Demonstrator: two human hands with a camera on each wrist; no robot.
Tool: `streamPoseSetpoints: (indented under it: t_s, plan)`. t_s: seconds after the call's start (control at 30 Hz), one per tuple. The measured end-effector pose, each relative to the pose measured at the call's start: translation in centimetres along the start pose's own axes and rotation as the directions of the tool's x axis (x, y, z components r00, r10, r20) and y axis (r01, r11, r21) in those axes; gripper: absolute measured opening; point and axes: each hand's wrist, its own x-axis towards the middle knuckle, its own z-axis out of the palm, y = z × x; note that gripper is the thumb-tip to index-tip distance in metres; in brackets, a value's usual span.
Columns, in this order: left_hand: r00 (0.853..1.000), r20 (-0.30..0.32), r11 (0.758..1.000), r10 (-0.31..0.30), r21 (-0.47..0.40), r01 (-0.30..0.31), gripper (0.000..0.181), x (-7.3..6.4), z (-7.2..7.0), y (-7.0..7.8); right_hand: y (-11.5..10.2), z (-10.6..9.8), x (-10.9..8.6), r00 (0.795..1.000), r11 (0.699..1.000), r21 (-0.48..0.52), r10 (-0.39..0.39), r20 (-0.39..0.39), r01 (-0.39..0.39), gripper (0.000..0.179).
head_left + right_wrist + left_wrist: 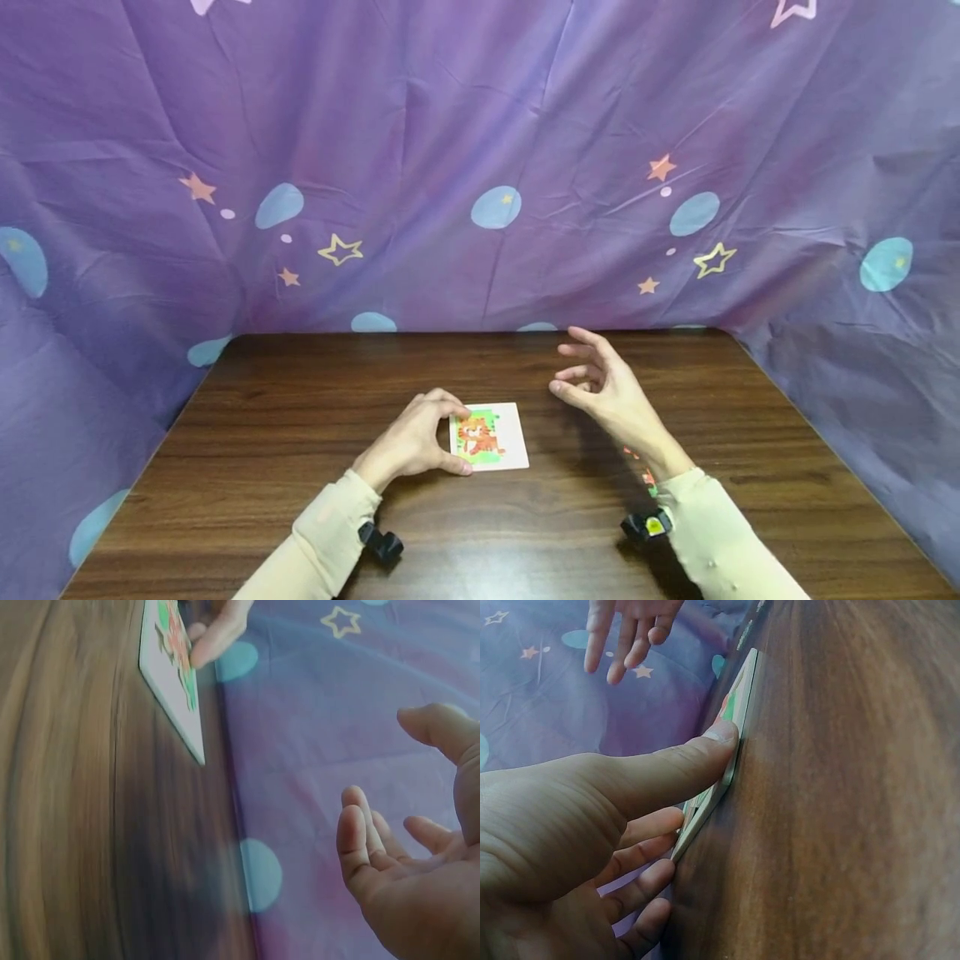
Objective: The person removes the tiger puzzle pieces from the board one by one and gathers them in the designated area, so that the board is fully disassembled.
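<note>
A square white puzzle board [513, 433] lies on the table in front of me. Orange cat-like picture pieces [477, 435] on green cover its left part, while its right part is plain white. My left hand [416, 437] holds the board at its left side, thumb on the near edge and fingers at the far left corner. In the left wrist view the thumb presses on the board's rim [739, 727]. Raised above the table to the right, my right hand [607, 387] holds nothing, its fingers loosely bent and thumb apart.
Small red and green pieces [649, 479] lie on the brown wooden table [300, 417], partly hidden under my right wrist. A purple curtain [420, 150] with stars and blue ovals hangs around the table's back and sides. Each wrist wears a black camera [382, 543].
</note>
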Motion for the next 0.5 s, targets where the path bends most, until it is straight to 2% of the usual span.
streamPoseSetpoints:
  t_s: [0.2,0.5]
  plan:
    - [1.000,0.003,1.000,0.002,0.005,-0.002,0.081,-0.2,0.0,-0.2,-0.2,2.6,0.7,1.000,0.999,0.045,0.027,0.003,-0.027,0.086]
    - [0.999,0.004,0.999,0.033,0.009,-0.033,0.081,-0.1,-0.2,-0.3,0.4,5.6,1.2,0.998,0.998,0.057,0.013,0.062,-0.017,0.084]
